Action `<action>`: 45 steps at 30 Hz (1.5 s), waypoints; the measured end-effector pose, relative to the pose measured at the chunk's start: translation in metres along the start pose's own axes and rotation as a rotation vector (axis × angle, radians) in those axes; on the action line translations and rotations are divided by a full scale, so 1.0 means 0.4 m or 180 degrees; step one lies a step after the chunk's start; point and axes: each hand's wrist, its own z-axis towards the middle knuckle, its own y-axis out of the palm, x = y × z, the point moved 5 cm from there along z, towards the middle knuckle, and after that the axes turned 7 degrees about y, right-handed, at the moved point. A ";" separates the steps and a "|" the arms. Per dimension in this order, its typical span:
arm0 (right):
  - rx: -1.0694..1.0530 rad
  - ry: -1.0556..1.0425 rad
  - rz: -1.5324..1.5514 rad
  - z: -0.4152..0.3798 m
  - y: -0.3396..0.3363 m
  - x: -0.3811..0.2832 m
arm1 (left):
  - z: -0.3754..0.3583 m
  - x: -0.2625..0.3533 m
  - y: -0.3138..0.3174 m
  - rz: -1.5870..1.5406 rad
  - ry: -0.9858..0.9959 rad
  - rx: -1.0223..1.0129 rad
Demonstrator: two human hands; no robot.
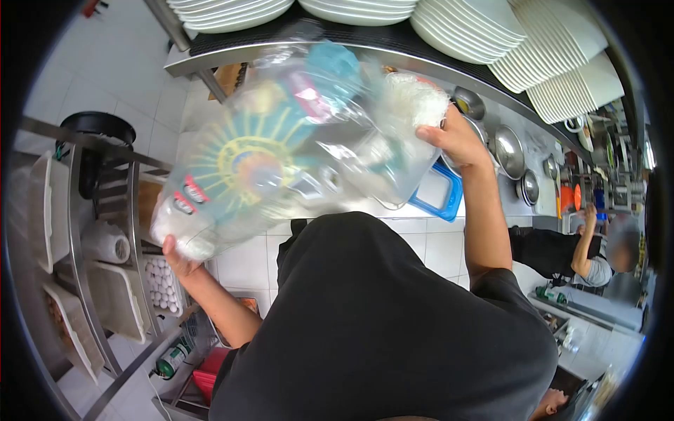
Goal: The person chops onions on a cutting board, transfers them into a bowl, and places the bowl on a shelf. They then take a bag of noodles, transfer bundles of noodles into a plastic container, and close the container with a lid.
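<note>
A big clear plastic bag point(260, 165), printed with a yellow and teal sunburst, hangs stretched between my two hands and is smeared by motion. White, thready bundles that look like dry rice noodles point(414, 104) show through its right end. My left hand point(182, 261) grips the bag's lower left corner, where another pale bundle bulges. At the upper right, my right hand point(458, 140) is closed on the other end, thumb on the near side. Just below that end, a blue-rimmed container point(445, 196) rests on the white counter, partly covered by the bag.
Stacked white plates point(232, 15) line the shelf above the counter. Metal bowls point(508, 151) stand to the right. On the left, a rack point(84, 259) carries trays, with eggs point(163, 286) beside it. A co-worker point(562, 256) stands at the far right; another person point(553, 401) shows at bottom right.
</note>
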 end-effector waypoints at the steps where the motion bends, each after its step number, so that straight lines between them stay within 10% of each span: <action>1: 0.0068 0.0099 -0.0253 -0.005 -0.017 0.004 | -0.008 0.013 -0.010 -0.0056 -0.0013 0.0099; 21: 0.0723 0.0593 -0.5074 0.066 0.057 0.334 | 0.002 0.049 -0.068 0.0097 0.0192 0.0320; 34: 0.1353 0.0187 -0.3752 -0.020 -0.050 0.117 | -0.005 0.019 -0.012 0.0064 -0.0076 0.0189; 40: 0.1021 -0.0438 -0.0617 -0.044 -0.024 -0.108 | 0.018 0.002 0.227 0.0283 -0.0032 -0.0455; 45: 0.0157 0.0140 -0.1404 -0.049 0.003 -0.148 | 0.036 -0.039 0.296 0.0128 -0.0139 -0.0787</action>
